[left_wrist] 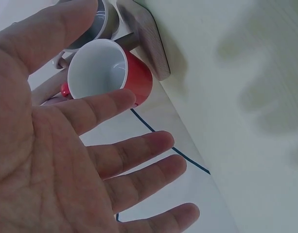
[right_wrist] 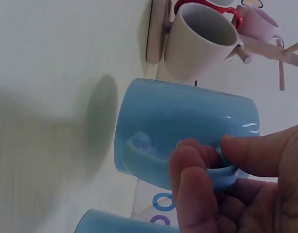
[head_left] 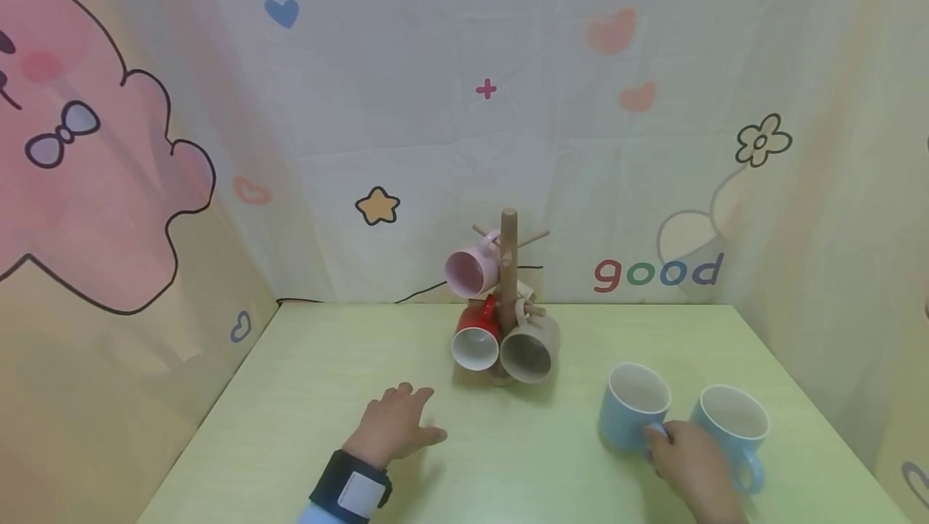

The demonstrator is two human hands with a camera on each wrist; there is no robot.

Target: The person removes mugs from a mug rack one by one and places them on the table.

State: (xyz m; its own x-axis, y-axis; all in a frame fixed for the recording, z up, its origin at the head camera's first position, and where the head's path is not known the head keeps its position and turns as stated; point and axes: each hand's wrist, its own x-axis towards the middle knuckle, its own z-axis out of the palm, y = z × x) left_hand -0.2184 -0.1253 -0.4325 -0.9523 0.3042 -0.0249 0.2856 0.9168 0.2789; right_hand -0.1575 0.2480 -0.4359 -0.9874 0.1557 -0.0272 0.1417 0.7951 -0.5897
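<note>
My right hand (head_left: 693,459) pinches the handle of a blue mug (head_left: 627,411) between thumb and curled fingers. In the right wrist view that mug (right_wrist: 187,121) stands slightly off the tabletop, its shadow lying apart from its base. A second blue mug (head_left: 731,419) is on the table just right of it, handle toward me. Over the table on the left, my left hand (head_left: 395,427) has its fingers spread and holds nothing. Beyond it, a wooden mug tree (head_left: 510,266) carries a pink mug (head_left: 472,268), a red mug (head_left: 476,338) and a beige mug (head_left: 533,347).
The pale green table (head_left: 305,395) runs back to a printed curtain (head_left: 406,121), with curtains at both sides as well. Upper pegs (head_left: 535,237) of the mug tree stick out bare. A further pale mug (head_left: 524,290) is partly hidden behind the post.
</note>
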